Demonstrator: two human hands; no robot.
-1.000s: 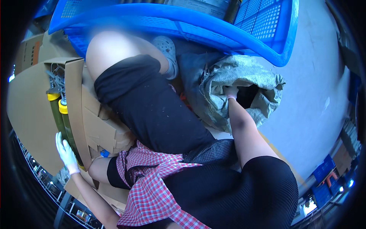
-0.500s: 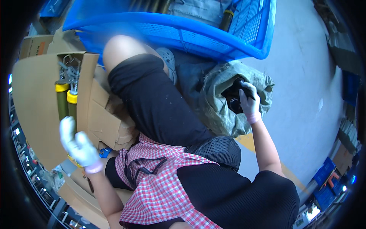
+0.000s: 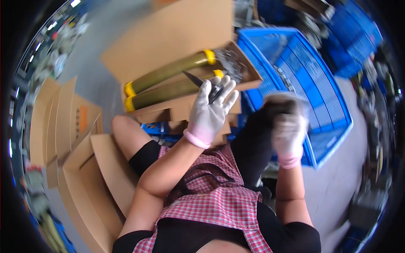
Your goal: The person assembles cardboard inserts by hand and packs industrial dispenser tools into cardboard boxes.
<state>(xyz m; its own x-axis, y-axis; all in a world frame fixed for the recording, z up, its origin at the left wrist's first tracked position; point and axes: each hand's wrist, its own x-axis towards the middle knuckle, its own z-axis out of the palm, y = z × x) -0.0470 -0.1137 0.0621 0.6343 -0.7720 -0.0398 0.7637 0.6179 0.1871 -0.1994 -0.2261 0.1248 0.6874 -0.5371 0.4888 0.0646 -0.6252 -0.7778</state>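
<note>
My left hand (image 3: 207, 111), in a white glove with a pink cuff, is raised in front of an open carton (image 3: 152, 109). A dark pointed piece (image 3: 193, 79) is held between its thumb and half-curled fingers; its kind is unclear. Behind it, two olive-green tubes (image 3: 171, 72) with yellow end rings lie in the carton, metal fittings (image 3: 230, 63) at their right ends. My right hand (image 3: 289, 137), gloved alike, is closed on a dark thing (image 3: 283, 103) above my leg, beside the blue basket. Motion smears both, so the kind cannot be made out.
A blue plastic basket (image 3: 331, 137) stands at the right, against the carton's right end. Blue crates (image 3: 352, 38) are stacked at the far right. Open cardboard boxes (image 3: 86, 177) stand at the left by my knee. Grey floor (image 3: 327, 185) shows at the right.
The view has turned from the green sack to the carton with the tubes. My right hand has come out of the sack with a dark thing. My left hand now has a dark pointed piece.
</note>
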